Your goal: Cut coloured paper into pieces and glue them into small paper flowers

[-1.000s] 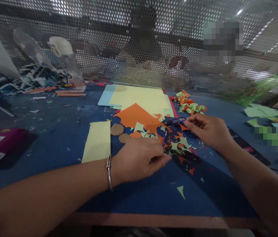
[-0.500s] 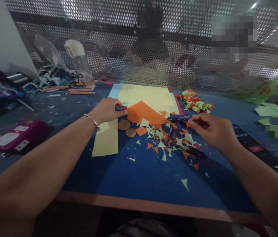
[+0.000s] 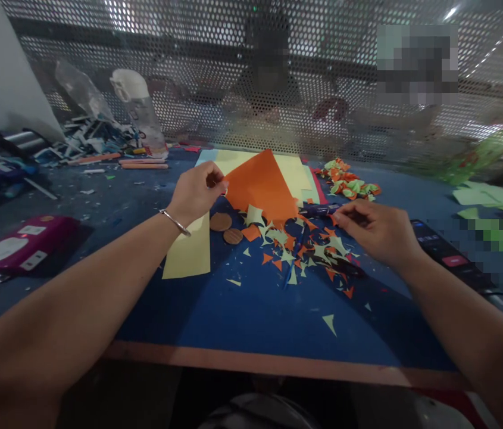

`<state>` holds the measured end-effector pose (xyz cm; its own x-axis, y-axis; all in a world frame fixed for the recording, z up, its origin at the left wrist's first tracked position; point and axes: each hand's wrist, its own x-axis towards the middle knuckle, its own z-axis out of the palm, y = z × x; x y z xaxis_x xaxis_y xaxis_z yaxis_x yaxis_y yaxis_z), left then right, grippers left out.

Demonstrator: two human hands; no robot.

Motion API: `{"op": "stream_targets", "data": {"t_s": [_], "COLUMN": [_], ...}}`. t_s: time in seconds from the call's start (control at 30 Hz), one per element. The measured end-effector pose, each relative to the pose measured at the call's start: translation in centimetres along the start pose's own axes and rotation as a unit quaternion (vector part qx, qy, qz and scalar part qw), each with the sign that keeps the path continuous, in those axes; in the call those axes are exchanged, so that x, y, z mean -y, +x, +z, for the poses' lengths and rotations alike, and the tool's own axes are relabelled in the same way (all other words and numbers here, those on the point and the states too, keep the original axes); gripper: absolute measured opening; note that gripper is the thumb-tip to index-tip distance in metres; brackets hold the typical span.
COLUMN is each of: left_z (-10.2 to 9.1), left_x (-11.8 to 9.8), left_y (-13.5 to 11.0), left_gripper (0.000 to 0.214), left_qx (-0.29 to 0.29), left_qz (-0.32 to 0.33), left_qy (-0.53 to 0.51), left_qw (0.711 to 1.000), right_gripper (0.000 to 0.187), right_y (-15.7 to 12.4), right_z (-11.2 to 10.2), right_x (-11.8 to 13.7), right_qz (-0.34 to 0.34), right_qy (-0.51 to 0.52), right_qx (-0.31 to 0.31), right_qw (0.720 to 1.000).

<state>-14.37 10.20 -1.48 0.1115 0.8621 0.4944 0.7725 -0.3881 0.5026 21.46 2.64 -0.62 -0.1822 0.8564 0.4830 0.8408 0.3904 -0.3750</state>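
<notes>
A sheet of orange paper (image 3: pixel 264 187) stands tilted, its far corner raised, over pale yellow sheets (image 3: pixel 298 173). Pinched at its left edge by my left hand (image 3: pixel 197 189), it hides part of those sheets. My right hand (image 3: pixel 378 229) has thumb and forefinger pressed together beside a dark pen-like tool (image 3: pixel 320 210); an orange scrap shows by the fingertips, but I cannot tell what they hold. Cut scraps of orange and pale green paper (image 3: pixel 289 241) lie between the hands, with a blue pen (image 3: pixel 294 256) among them. Two round wooden discs (image 3: pixel 227 227) sit near my left hand.
A phone (image 3: pixel 450 253) lies right of my right hand. Small orange and green paper pieces (image 3: pixel 352 182) are heaped at the back. A magenta box (image 3: pixel 23 243), a clear bottle (image 3: pixel 143 116) and a scrap pile (image 3: pixel 86 140) are left. A perforated metal panel (image 3: pixel 215 65) closes off the back.
My left hand has lifted the orange paper, so its far corner now rises higher and the sheet tilts up. My right hand has stayed nearly in place.
</notes>
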Motion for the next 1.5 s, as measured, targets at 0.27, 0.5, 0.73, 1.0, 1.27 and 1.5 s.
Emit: {"op": "stream_targets", "data": {"t_s": [0.27,0.5,0.73,1.0,1.27,1.5], "left_z": [-1.1,-2.5,-2.1,-1.5,-0.9,-3.0], "left_x": [-2.9,-5.4,-6.9,-7.2,-6.6,-4.6], "left_y": [-1.1,-3.0,-3.3,-2.7,-2.6,-0.7], "left_gripper": [0.012,0.009,0.024,0.020,0.029,0.018], "left_qx": [-0.183,-0.233,-0.186,0.092,0.046,-0.193], "left_qz": [0.106,0.151,0.110,-0.113,-0.171,-0.182], "left_qy": [-0.099,-0.154,-0.320,-0.574,-0.638,-0.621], "left_qw": [0.972,0.948,0.923,0.806,0.749,0.737], "right_gripper": [0.017,0.028,0.037,0.035,0.038,0.028], "right_y": [0.3,1.1,2.2,3.8,5.1,5.7], "right_z": [0.1,0.3,-0.5,0.7,3.6,5.5], "right_x": [0.7,3.0,7.2,9.1,10.3,10.1], "right_qz": [0.001,-0.013,-0.023,0.013,0.057,0.030], "right_qy": [0.035,0.093,0.102,0.245,0.355,0.248], "right_qx": [-0.010,-0.030,-0.035,0.067,0.142,0.154], "right_qw": [0.999,0.995,0.994,0.967,0.922,0.956]}}
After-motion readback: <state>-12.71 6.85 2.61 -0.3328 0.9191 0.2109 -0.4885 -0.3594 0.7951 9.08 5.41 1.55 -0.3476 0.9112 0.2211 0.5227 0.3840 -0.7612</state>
